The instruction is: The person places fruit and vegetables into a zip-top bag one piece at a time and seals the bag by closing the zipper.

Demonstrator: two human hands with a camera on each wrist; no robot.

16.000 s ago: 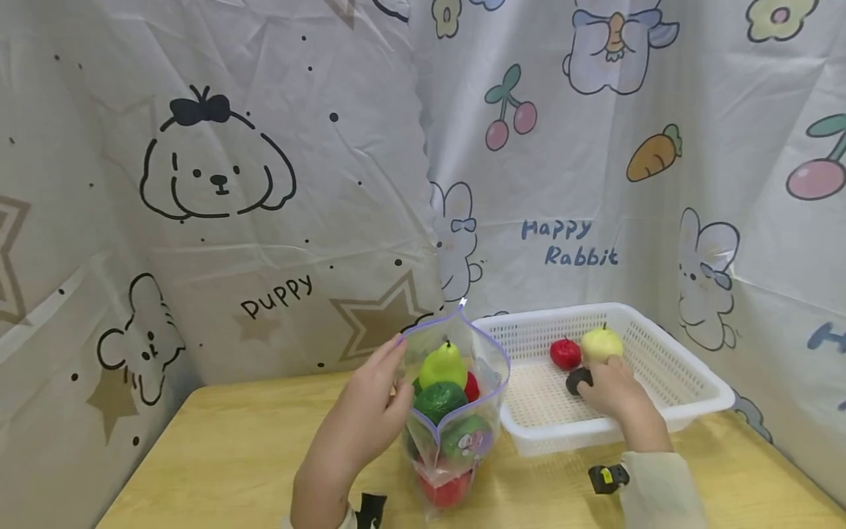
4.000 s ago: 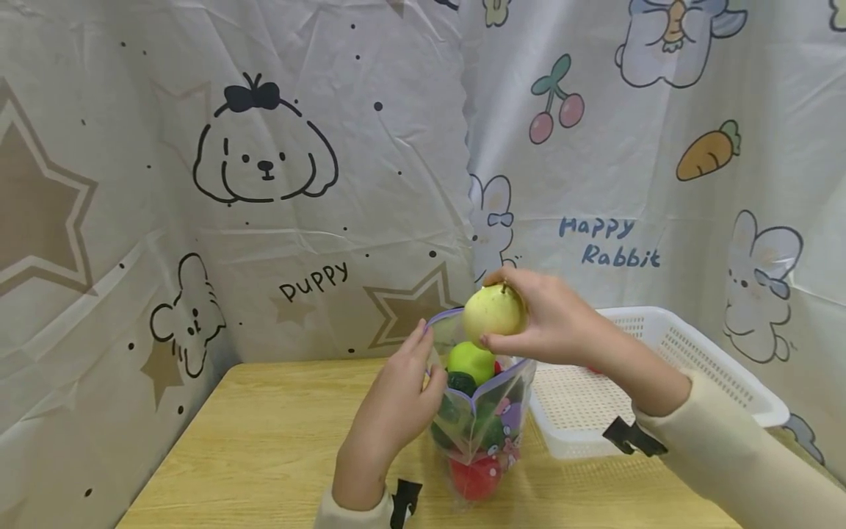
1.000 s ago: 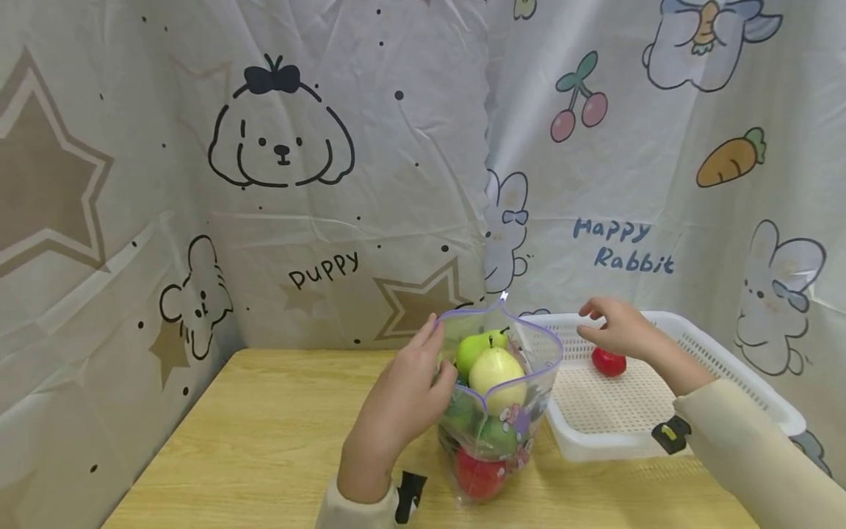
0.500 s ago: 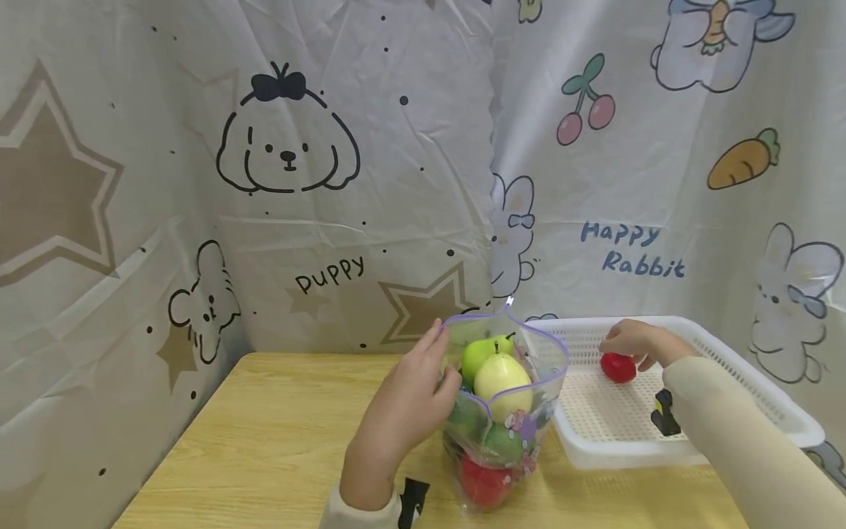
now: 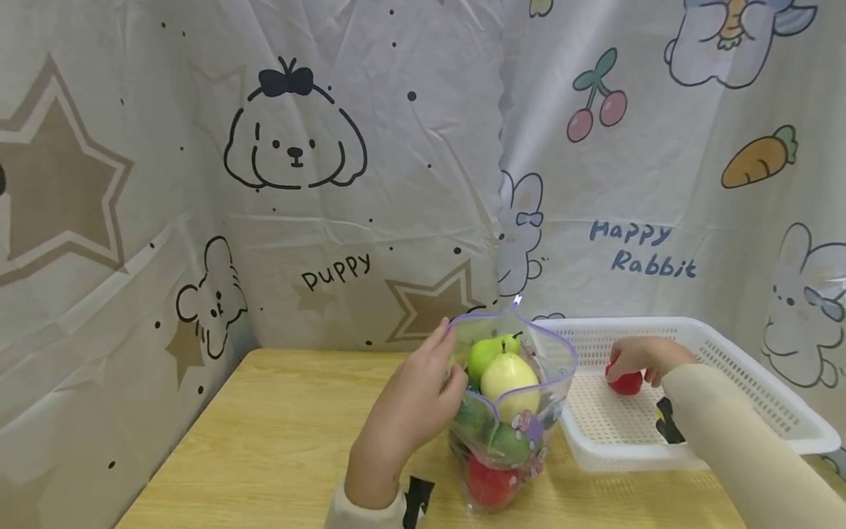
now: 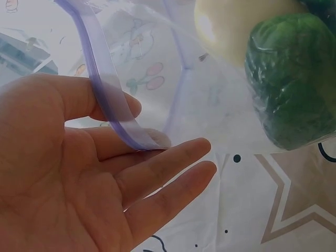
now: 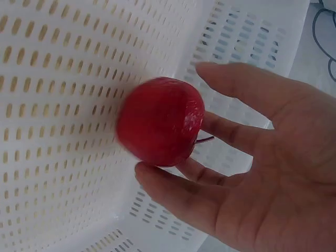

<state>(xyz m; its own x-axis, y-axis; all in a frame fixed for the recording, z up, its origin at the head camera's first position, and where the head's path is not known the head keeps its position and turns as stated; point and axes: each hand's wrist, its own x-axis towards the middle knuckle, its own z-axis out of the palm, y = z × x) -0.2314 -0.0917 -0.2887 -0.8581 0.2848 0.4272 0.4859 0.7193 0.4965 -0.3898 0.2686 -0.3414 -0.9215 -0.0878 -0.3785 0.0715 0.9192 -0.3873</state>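
My left hand point(image 5: 413, 400) pinches the purple zip rim of a clear bag point(image 5: 555, 371) standing on the table, its mouth held wide. In the left wrist view the rim point(image 6: 100, 68) runs between thumb and fingers. A pale yellow pear point(image 5: 509, 386) and a green pear point(image 5: 489, 353) sit at the top of the bag. Dark green produce point(image 6: 294, 79) is below them, and a round red fruit point(image 5: 490, 483) is at the bottom. My right hand point(image 5: 651, 356) is over a red apple point(image 7: 160, 123) in the white basket, fingers spread around it and one fingertip at its lower side.
The white perforated basket point(image 5: 615, 455) stands right of the bag on the wooden table point(image 5: 284, 426). A printed curtain point(image 5: 396, 147) hangs behind and on both sides. Black wrist-camera mounts show at both sleeves.
Earlier, my right hand put the yellow pear into the bag and moved back to the basket. It has come down onto the apple, which has shifted slightly nearer. My left hand stays on the rim.
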